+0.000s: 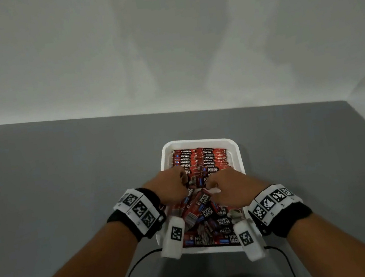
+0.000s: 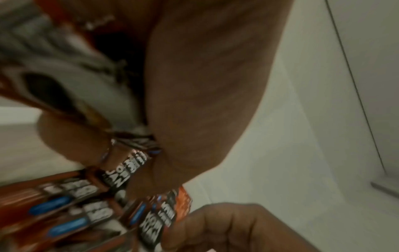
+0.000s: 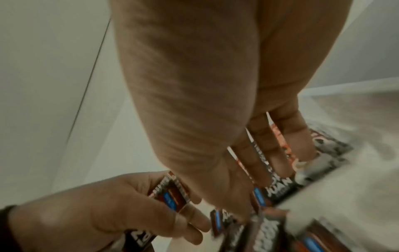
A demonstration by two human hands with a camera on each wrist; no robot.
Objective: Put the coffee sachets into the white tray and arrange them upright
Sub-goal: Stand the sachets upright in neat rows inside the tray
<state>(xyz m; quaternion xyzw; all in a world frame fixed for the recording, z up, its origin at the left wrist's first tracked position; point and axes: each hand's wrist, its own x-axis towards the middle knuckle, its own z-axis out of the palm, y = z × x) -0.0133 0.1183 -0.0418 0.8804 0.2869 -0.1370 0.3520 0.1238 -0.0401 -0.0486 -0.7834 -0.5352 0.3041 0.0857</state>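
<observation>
A white tray [image 1: 200,140] sits on the grey table in front of me. Red and black coffee sachets stand upright in rows [image 1: 200,157] at its far end. A loose pile of sachets [image 1: 210,218] fills its near half. Both hands are over the tray's middle, close together. My left hand [image 1: 183,181] pinches a sachet [image 3: 170,192] between thumb and fingers. My right hand [image 1: 213,186] reaches down into the sachets, and its fingers [image 3: 257,153] are round a few of them [image 3: 259,199]. The wrist views are blurred.
The grey table [image 1: 66,177] runs wide to the left and right of the tray. A white wall [image 1: 165,47] rises behind it. Black cables [image 1: 133,268] trail off the near edge below my wrists.
</observation>
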